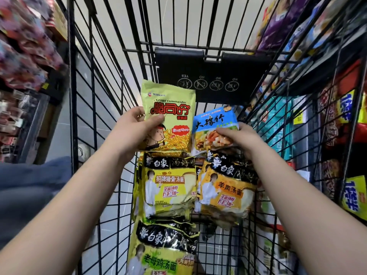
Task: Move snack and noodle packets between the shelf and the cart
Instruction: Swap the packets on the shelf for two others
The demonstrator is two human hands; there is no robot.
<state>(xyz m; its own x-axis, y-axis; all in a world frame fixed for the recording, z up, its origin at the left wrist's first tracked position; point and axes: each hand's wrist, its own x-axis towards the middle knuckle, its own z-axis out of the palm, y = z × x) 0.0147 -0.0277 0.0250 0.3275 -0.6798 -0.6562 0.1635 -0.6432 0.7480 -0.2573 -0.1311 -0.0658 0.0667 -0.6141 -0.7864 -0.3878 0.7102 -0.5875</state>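
My left hand [137,126] grips a light-green "Crispy commander" snack packet [170,108], held upright inside the black wire cart [95,108]. Beside it my right hand [236,135] pinches a blue noodle packet [214,124], tilted, just right of the green one. Under both hands lie three yellow-and-black noodle multipacks in the cart: one at the middle [168,185], one to its right [226,189], one nearest me [162,251].
The cart's black child-seat flap [208,76] stands at the far end. Shelves with purple, blue, red and yellow packets [337,116] run along the right. Blurred red and pink packets [25,46] fill shelves on the left. A blue cloth [33,185] shows at lower left.
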